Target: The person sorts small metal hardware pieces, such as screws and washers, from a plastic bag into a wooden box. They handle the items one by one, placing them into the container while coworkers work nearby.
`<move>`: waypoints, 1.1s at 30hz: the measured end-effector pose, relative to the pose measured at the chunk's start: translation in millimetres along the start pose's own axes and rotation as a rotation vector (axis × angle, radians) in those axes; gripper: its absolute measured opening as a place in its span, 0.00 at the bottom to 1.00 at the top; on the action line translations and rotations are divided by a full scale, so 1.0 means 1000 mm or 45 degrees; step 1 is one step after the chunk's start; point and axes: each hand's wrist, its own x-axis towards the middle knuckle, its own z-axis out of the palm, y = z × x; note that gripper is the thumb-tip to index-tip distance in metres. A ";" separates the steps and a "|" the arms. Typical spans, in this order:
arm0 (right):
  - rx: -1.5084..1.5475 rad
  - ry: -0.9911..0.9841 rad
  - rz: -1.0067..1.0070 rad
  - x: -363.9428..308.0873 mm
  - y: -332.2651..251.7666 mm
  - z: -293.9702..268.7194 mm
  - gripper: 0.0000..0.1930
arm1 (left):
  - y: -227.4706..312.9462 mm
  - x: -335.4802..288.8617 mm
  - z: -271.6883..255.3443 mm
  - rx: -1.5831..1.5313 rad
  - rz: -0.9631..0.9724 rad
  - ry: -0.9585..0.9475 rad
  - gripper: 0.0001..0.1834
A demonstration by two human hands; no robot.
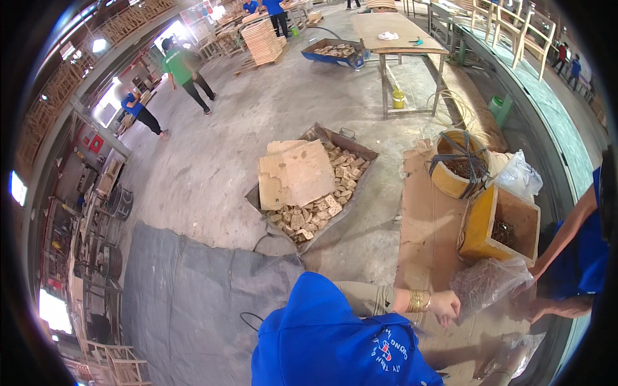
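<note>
I cannot make out either of my own hands. Directly below me a co-worker in a blue hooded jacket (341, 334) shows only hood and back. That person's tan-sleeved arm reaches right, and the hand (444, 305), with gold bangles at the wrist, has curled fingers beside a clear plastic bag (492, 283) of small thin pieces. At the right edge a second co-worker in blue leans in, one hand (531, 309) by the same bag. Another clear bag (515, 357) lies lower, next to a tan shape at the bottom edge that I cannot identify.
A yellow box (476, 219) and a round yellow tub (447, 177) hold small brown pieces on cardboard (418, 251). Wooden blocks fill a metal tray (354, 145), partly under cardboard. A dark sheet (193, 289) covers the floor at left. A table (399, 32) and walking people (183, 67) stand farther off.
</note>
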 end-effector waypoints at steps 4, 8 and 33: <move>0.049 0.033 0.054 -0.003 0.013 -0.007 0.13 | 0.003 -0.009 0.009 0.086 -0.042 -0.034 0.04; 0.095 0.125 -0.018 0.000 0.032 -0.020 0.14 | -0.006 -0.003 0.025 0.055 -0.036 -0.108 0.05; 0.996 0.780 0.013 -0.379 -0.026 -0.256 0.13 | 0.054 -0.011 0.321 -0.165 -0.148 -1.006 0.06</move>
